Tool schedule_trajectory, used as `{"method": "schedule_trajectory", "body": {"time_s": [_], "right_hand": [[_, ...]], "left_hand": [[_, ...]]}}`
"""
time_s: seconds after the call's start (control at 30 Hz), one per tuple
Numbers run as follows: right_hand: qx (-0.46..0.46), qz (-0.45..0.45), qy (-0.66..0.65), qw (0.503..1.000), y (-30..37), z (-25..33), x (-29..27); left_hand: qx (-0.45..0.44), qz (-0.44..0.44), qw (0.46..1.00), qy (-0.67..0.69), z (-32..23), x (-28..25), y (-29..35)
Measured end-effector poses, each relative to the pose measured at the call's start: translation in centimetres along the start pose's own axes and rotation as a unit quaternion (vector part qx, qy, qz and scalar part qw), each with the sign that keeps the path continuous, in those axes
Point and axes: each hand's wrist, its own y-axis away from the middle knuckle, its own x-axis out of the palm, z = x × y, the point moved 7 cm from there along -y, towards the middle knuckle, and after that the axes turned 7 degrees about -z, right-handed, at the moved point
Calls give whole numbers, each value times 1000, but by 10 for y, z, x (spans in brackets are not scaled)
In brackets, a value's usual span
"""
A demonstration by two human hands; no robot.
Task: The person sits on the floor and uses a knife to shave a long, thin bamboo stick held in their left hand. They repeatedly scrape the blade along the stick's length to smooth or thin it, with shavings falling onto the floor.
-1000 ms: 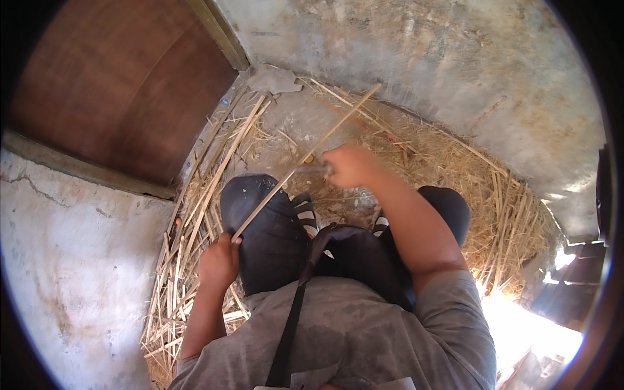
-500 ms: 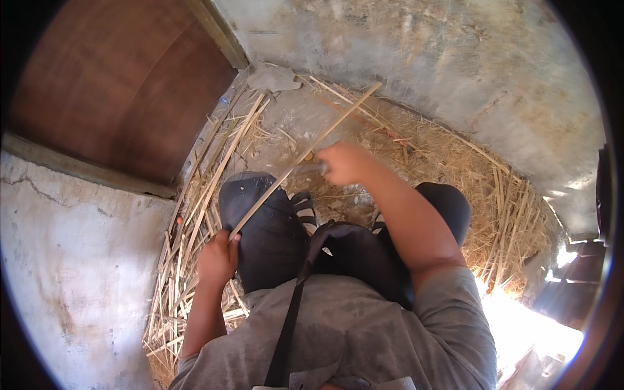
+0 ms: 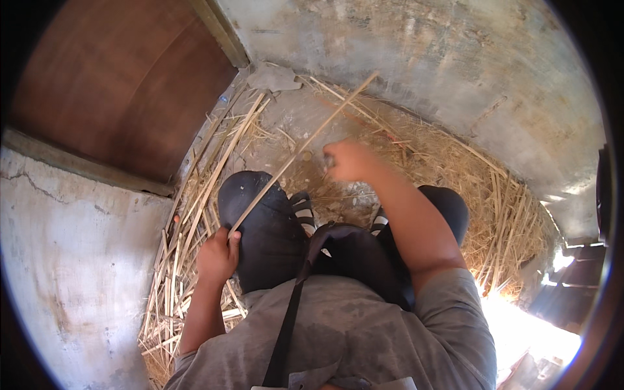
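A long, pale bamboo strip (image 3: pixel 305 147) slants from beside my left knee up toward the far wall. My left hand (image 3: pixel 218 256) is closed around its near end, thumb along the strip. My right hand (image 3: pixel 349 160), slightly blurred, is a closed fist to the right of the strip and apart from it. A bit of grey shows at its fingers, seemingly a knife (image 3: pixel 329 160) whose blade is mostly hidden or smeared. The strip's far end is free in the air, and its middle passes over my left knee (image 3: pixel 250 195).
Many loose bamboo strips (image 3: pixel 184 260) lie along the left wall. Shavings (image 3: pixel 448 175) heap on the right, with more strips on top. A brown door panel (image 3: pixel 123 91) stands at the left, and a stained wall (image 3: pixel 416 52) closes off the far side. My sandalled feet (image 3: pixel 303 211) are between my knees.
My right hand has come off the strip and shifted slightly right, taking the grey blade with it. The strip's far end has risen a little; my left hand keeps its grip.
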Motion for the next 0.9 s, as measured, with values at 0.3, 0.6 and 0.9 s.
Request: {"method": "schedule_trajectory", "body": {"time_s": [0.3,0.6,0.9], "right_hand": [[65,-53,2,996,-1,-11,-2],[164,-138,-20,977,-14,-60,4],[27,2,63,998,6,37,9]], "left_hand": [[-26,12,1000,-11,3,2,-5],[-33,26,996,-78,-1,-7,-10],[12,44,999,15,-3,-11,-19]]}}
